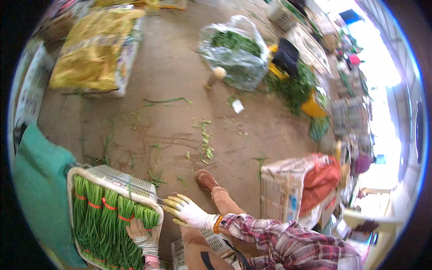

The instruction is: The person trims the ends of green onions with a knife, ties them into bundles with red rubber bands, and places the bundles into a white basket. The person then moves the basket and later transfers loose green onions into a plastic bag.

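Observation:
A white plastic crate point(156, 194) at the lower left holds several bunches of long green stalks point(101, 216), tied with orange-red bands. Around the rightmost bunch point(147, 214) lie the fingers of my left hand point(143, 233), which has a white ribbed glove cuff and a pink sleeve end. My right hand point(192, 212), in a white glove with yellow fingers, reaches to the crate's corner from a plaid sleeve. Its fingers are spread, with the fingertips beside a thin dark rod or cord point(111, 180) along the rim. Any contact there is unclear.
Green cloth point(44, 195) covers something left of the crate. A brown shoe point(206, 180) stands on the floor near cut stalk pieces point(206, 141). White crates point(278, 189) with red cloth point(319, 189) stand right. A plastic bag of greens point(236, 57) and yellow sacks point(101, 50) lie beyond.

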Available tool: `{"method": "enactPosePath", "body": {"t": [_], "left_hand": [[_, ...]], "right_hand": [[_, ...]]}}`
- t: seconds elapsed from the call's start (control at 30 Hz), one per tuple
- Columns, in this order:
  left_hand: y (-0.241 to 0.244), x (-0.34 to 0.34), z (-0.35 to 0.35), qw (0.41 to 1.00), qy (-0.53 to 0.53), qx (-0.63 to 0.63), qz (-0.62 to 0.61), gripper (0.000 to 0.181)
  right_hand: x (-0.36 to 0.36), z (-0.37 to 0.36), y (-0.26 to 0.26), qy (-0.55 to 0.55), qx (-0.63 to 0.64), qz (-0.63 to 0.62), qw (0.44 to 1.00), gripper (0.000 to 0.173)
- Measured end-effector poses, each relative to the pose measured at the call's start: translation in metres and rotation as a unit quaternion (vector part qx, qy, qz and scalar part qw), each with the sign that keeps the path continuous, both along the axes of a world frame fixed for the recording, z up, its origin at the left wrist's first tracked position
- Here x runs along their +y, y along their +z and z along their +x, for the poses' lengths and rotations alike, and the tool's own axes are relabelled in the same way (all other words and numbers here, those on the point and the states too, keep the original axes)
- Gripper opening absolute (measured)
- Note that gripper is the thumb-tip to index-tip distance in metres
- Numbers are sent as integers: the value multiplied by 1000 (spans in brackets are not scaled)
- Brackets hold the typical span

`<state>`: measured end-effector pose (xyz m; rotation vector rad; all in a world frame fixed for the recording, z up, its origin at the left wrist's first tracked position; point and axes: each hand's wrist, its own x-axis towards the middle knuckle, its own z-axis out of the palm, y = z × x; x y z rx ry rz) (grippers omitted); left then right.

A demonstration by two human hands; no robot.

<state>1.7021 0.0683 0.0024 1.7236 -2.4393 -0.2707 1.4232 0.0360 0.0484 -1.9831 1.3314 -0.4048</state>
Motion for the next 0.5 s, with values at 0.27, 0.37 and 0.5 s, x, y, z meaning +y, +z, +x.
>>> {"method": "enactPosePath", "body": {"t": [0.27, 0.37, 0.5], "left_hand": [[-45, -28, -59, 998, -47, 32, -36, 54], [-51, -31, -49, 998, -28, 53, -20, 50], [-64, -31, -54, 983, 45, 141, 106, 57]], "right_hand": [[101, -30, -27, -176, -16, 72, 982, 51], [121, -59, -32, -250, -42, 96, 963, 41], [147, -165, -16, -421, -35, 110, 900, 35]]}}
